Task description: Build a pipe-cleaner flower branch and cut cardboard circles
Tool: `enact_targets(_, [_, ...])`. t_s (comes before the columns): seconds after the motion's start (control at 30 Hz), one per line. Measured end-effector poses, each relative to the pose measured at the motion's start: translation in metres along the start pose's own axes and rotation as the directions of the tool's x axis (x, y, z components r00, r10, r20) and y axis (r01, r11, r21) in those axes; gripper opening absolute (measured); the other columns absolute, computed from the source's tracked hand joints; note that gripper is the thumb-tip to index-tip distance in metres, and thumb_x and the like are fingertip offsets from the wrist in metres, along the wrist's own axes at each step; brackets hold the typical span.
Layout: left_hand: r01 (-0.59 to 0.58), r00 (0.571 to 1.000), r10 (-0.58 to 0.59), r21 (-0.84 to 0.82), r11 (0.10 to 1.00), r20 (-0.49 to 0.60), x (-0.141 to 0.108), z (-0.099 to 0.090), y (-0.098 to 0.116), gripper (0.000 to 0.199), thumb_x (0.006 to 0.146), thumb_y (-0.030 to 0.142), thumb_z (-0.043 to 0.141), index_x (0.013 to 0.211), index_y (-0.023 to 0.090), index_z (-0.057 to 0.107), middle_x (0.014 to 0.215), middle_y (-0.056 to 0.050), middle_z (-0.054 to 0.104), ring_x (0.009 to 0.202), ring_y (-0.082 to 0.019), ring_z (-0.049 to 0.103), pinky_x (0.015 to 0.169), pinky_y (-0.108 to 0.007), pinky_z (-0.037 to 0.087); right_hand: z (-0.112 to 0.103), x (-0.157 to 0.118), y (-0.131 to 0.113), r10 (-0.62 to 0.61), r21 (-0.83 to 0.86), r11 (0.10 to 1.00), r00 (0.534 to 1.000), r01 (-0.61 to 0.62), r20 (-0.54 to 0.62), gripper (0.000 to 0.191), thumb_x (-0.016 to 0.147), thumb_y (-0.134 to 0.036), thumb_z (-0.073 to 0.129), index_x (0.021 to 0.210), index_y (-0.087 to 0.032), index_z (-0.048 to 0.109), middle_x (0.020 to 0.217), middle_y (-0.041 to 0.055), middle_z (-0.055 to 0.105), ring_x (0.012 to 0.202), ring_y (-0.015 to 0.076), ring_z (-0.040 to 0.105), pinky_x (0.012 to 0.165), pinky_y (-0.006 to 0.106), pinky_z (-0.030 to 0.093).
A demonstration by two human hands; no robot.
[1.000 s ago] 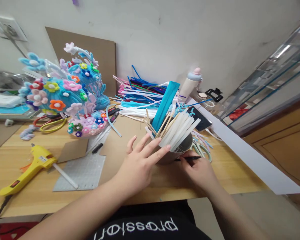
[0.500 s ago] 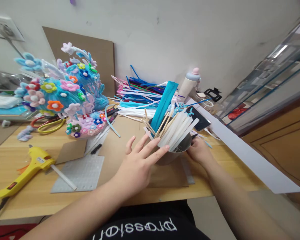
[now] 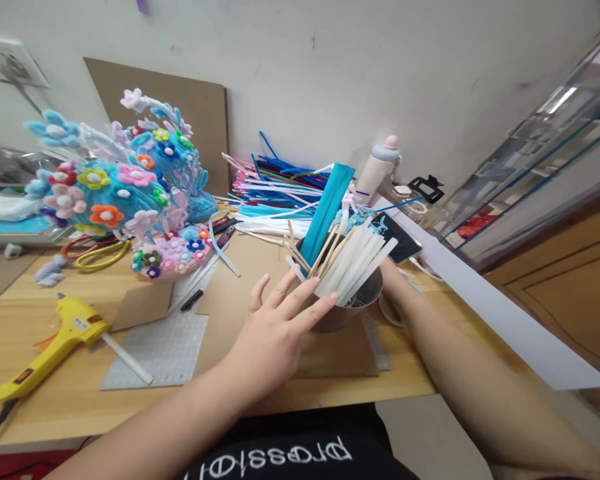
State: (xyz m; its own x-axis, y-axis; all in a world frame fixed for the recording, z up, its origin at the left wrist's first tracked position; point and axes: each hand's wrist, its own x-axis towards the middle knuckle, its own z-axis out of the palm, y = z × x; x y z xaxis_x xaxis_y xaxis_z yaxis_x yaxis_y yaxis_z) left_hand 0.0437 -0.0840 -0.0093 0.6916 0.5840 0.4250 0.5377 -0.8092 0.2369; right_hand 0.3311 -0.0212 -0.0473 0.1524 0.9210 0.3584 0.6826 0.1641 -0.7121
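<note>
A dark grey cup (image 3: 325,323) stands on cardboard in front of me. It holds a bundle of whitish glue sticks (image 3: 353,263), several thin wooden sticks (image 3: 333,250) and a teal strip (image 3: 329,213). My left hand (image 3: 280,320) rests against the near left side of the cup, its fingers spread, fingertips touching the rim and the glue sticks. My right hand (image 3: 393,277) reaches past the cup's right side. Its fingers are hidden behind the cup, and so is anything they may hold.
A yellow glue gun (image 3: 65,340) lies at left, near a flower-covered craft piece (image 3: 105,193). Pipe cleaners (image 3: 275,187) are piled along the wall. At right are a phone (image 3: 397,237), a bottle (image 3: 377,170), a long white board (image 3: 500,320) and a glass cabinet (image 3: 540,147).
My right hand has gone farther behind the cup, and the dark item at its fingers is out of sight. A pale loop now shows right of the cup. My left hand stays put.
</note>
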Motion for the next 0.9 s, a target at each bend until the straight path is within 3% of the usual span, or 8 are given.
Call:
enact_targets(0.13, [0.001,1.000,-0.001,-0.005,1.000,-0.004,0.001,-0.001,0.000,0.075,0.073,0.001,0.043,0.139,0.035,0.040,0.145,0.002,0.044,0.140,-0.026,0.024,0.109,-0.049,0.006,-0.014,-0.025,0.004,-0.018,-0.001,1.000,0.994,0.019,0.111,0.013,0.076,-0.030,0.063,0.082,-0.021,0.071,0.078,0.0021,0.073,0.080,0.0233,0.067,0.074,0.034,0.054])
enact_targets(0.27, [0.002,1.000,-0.002,-0.013,1.000,-0.003,0.001,0.000,0.000,0.072,0.075,0.002,0.042,0.139,0.035,0.040,0.145,0.002,0.044,0.141,-0.026,0.023,0.109,-0.049,0.007,-0.023,-0.064,-0.004,0.001,-0.058,0.998,0.991,0.007,0.133,0.015,0.078,-0.028,0.059,0.084,-0.020,0.070,0.077,0.0039,0.073,0.077,0.0245,0.068,0.071,0.035,0.054])
enact_targets(0.53, [0.017,1.000,-0.016,-0.011,1.000,0.021,-0.001,0.000,0.001,0.076,0.072,0.001,0.043,0.140,0.035,0.038,0.147,0.002,0.041,0.141,-0.026,0.022,0.109,-0.050,0.005,0.000,-0.129,-0.061,-0.064,-0.085,0.994,0.992,0.073,0.113,0.010,0.084,-0.024,0.054,0.081,-0.021,0.063,0.076,0.0028,0.070,0.069,0.0175,0.067,0.063,0.027,0.054])
enact_targets(0.67, [0.020,1.000,-0.019,-0.013,1.000,0.021,-0.001,-0.001,0.002,0.079,0.071,0.000,0.044,0.140,0.036,0.037,0.148,0.002,0.040,0.141,-0.026,0.021,0.110,-0.049,0.004,0.022,-0.139,-0.081,-0.158,-0.123,0.978,0.984,0.168,0.087,0.010,0.085,-0.023,0.054,0.085,-0.020,0.063,0.077,0.0025,0.071,0.067,0.0159,0.068,0.063,0.025,0.053])
enact_targets(0.9, [0.010,1.000,-0.010,-0.016,1.000,0.016,-0.002,-0.001,0.001,0.077,0.073,0.001,0.045,0.140,0.037,0.037,0.148,0.003,0.041,0.140,-0.027,0.024,0.110,-0.050,0.005,0.050,-0.131,-0.106,-0.234,-0.246,0.936,0.968,0.250,0.091,0.017,0.090,-0.026,0.046,0.090,-0.018,0.062,0.076,0.0049,0.073,0.064,0.0190,0.069,0.057,0.027,0.052])
